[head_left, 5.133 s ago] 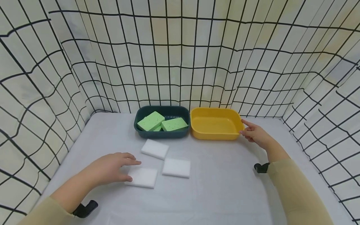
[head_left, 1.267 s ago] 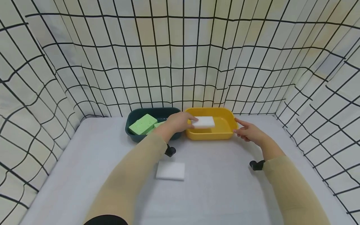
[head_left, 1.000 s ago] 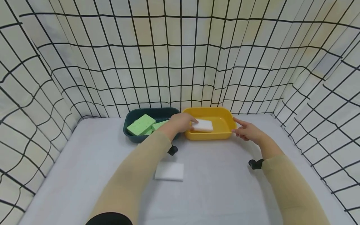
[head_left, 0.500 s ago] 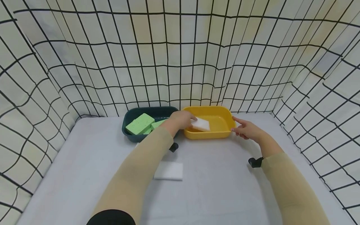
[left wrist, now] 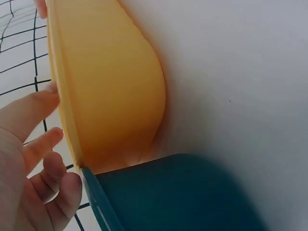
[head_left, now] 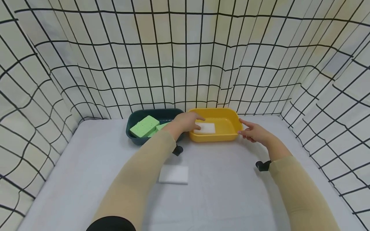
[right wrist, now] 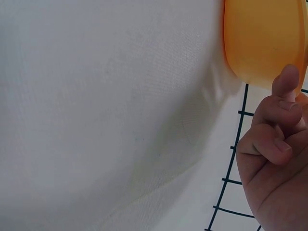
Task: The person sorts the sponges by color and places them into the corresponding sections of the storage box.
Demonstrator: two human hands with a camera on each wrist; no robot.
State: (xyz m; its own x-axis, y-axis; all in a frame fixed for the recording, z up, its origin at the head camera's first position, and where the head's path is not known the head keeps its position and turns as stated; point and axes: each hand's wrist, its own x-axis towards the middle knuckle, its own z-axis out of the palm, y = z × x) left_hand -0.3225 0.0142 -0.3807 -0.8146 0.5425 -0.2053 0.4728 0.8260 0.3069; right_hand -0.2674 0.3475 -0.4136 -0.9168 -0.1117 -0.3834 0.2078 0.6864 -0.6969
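Note:
In the head view a flat white sponge (head_left: 206,128) lies in the left part of the yellow tray (head_left: 228,137). My left hand (head_left: 187,121) is over that tray's left rim, thumb and index finger spread apart beside the sponge. The left wrist view shows the left hand (left wrist: 36,154) along the rims where the trays meet; the sponge is hidden there. My right hand (head_left: 255,132) holds the yellow tray's right end with index finger and thumb, its other fingers curled, as the right wrist view shows. A second white sponge (head_left: 173,174) lies on the table, right of my left sleeve.
Against the yellow tray's left side stands a dark green tray (head_left: 134,139) with several green sponges (head_left: 145,126), partly behind my left hand. Black wire grid panels (head_left: 186,67) rise at the back and both sides of the white-covered table (head_left: 225,186).
My left hand has gone from the table's left side to the yellow tray, lowered a white sponge into it and let go. Of three white sponges on the table, one still shows there.

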